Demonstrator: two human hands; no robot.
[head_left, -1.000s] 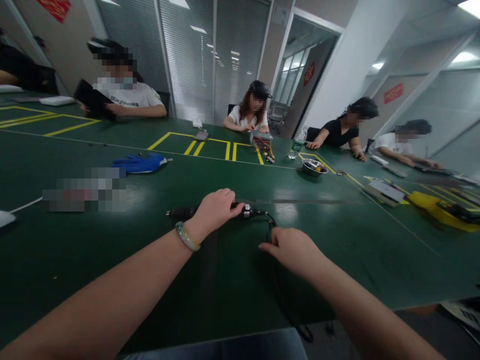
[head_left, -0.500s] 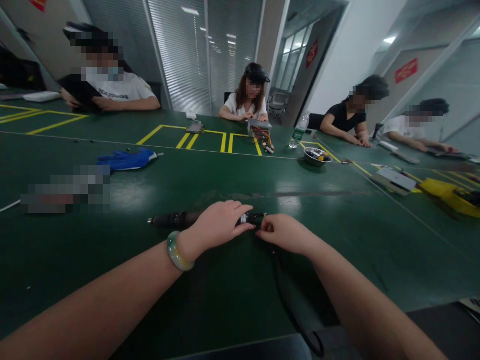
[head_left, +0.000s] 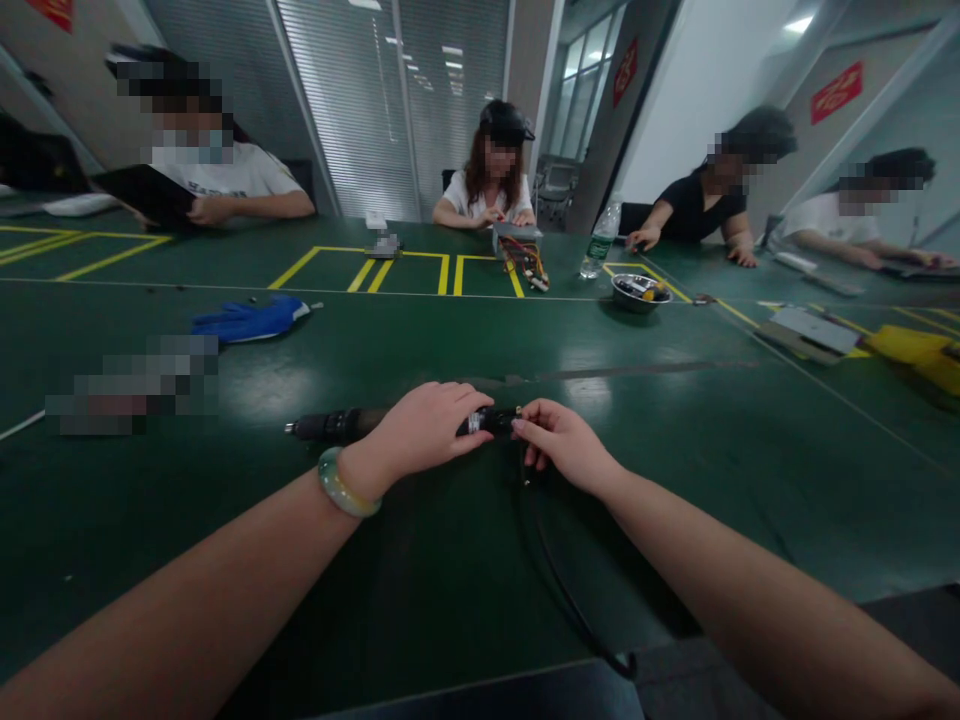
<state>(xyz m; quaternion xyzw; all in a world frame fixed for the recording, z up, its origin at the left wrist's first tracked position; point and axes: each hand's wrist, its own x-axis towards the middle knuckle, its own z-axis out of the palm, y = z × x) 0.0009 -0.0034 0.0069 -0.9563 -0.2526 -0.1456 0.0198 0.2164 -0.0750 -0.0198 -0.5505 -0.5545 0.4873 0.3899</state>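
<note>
A black electric screwdriver (head_left: 337,425) lies on its side on the green table (head_left: 675,420), tip pointing left. My left hand (head_left: 427,430) is wrapped over its body near the cable end. My right hand (head_left: 562,440) pinches the cable end of the tool, fingers closed on the connector there. A black cable (head_left: 559,585) runs from that end toward me and drops over the table's near edge. A green bangle (head_left: 341,485) sits on my left wrist.
A blue glove (head_left: 251,318) lies at the left. A metal bowl (head_left: 634,292), a water bottle (head_left: 594,255) and a wired part (head_left: 525,262) stand further back. Several people sit around the far side. Yellow objects (head_left: 911,350) lie at the right.
My right hand has moved from the cable up to the screwdriver's cable end and closed on it. My left hand has stayed on the tool's body.
</note>
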